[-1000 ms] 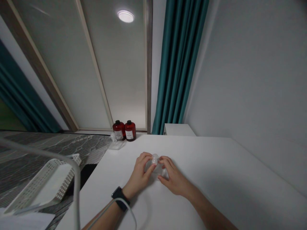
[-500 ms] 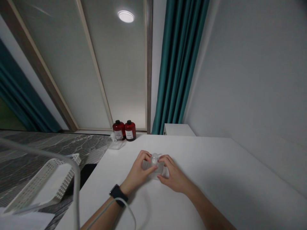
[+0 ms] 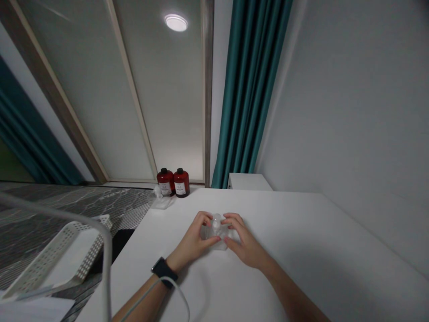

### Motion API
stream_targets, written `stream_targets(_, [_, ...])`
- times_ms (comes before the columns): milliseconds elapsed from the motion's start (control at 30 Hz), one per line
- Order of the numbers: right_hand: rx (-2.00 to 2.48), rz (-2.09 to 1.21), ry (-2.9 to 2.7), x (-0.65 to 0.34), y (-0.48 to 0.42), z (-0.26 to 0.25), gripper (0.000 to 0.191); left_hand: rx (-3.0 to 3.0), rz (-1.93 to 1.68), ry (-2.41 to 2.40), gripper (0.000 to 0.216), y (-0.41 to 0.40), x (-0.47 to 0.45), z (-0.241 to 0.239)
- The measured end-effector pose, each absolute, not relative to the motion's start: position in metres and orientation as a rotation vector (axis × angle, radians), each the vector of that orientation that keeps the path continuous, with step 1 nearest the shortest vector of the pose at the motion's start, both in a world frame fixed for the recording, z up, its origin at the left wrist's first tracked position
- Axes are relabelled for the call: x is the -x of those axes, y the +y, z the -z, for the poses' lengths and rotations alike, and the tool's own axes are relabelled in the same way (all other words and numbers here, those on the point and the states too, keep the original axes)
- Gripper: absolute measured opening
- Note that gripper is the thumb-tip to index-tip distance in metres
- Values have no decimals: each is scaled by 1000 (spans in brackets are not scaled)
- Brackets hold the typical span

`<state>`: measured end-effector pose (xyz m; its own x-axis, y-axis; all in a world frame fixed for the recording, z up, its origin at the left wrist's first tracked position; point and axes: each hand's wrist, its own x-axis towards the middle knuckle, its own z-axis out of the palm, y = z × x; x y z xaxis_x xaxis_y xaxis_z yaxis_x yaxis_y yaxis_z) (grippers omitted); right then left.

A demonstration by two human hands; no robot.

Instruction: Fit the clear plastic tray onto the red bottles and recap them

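On the white table (image 3: 261,232) stands a small clear, see-through piece (image 3: 216,222) with a rounded top and a flat base; its exact kind is too faint to tell. My left hand (image 3: 200,233) curls round its left side, thumb across the front and fingertips behind. From the right, my right hand (image 3: 240,239) curves about the same piece, with its thumb low at the front and its fingers near the top. The hands partly hide the piece's sides. A dark watch (image 3: 164,271) is on my left wrist.
Two red bottles (image 3: 181,183) with black caps stand at the table's far left corner, beside a similar clear piece (image 3: 161,202). A white perforated basket (image 3: 56,255) is at the left. A pale cable (image 3: 106,268) crosses the foreground.
My right hand has shifted slightly, its thumb moving up and inward toward the piece. My left thumb sits slightly lower. The clear piece stays at nearly the same spot.
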<state>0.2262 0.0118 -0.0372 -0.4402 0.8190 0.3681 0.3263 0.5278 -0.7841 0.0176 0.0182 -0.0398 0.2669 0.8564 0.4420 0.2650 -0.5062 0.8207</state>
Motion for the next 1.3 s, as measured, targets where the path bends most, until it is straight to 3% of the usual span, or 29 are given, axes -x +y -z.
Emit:
stream_targets(433, [904, -813, -1744, -224, 22, 46, 34, -1965, -1005, 1033, 59, 26, -5, 40])
stream_targets(667, [835, -1078, -1723, -216, 14, 48, 52, -1955, -1018, 1030, 56, 25, -8, 40])
stream_targets(867, [886, -1039, -1626, -217, 17, 48, 46, -1933, -1006, 1026, 57, 23, -10, 43])
stream_targets(1300, [839, -1147, -1532, -212, 17, 51, 50, -1910, -974, 1050, 57, 22, -14, 42])
